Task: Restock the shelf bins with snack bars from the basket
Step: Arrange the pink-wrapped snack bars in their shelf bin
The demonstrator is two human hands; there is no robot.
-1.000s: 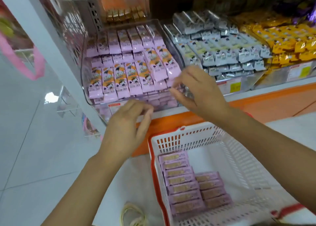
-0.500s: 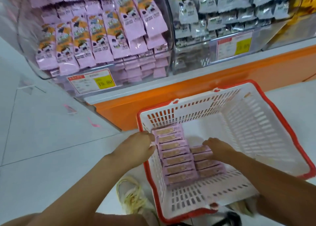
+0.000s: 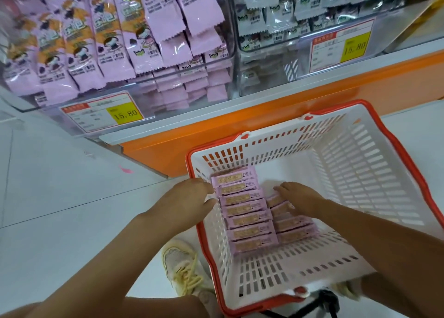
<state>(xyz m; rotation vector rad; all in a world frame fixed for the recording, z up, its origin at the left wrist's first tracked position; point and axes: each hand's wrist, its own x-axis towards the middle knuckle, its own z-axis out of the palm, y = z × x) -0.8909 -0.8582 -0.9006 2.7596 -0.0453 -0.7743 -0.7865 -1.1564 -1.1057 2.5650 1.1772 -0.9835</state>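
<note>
A white basket with a red rim (image 3: 396, 164) stands on the floor below the shelf. Inside it lie two rows of pink snack bars, label side down: a long left row (image 3: 245, 219) and a shorter right row (image 3: 295, 231). My left hand (image 3: 189, 197) reaches over the basket's left wall, and its curled fingers and thumb pinch the left ends of the upper bars in the left row. My right hand (image 3: 302, 197) lies flat over the top of the right row. Above, a clear shelf bin (image 3: 153, 94) holds matching pink bars, stacked high.
A second clear bin (image 3: 271, 63) of grey-and-white packs sits to the right of the pink one. Both carry yellow price tags (image 3: 125, 115). An orange shelf base (image 3: 240, 118) runs behind the basket. My pale shoe (image 3: 182, 269) stands on the white floor left of the basket.
A second ago both hands were up at the pink bin. They have come down into the basket, and the view has dropped closer to it. Since half a second ago they have barely moved.
</note>
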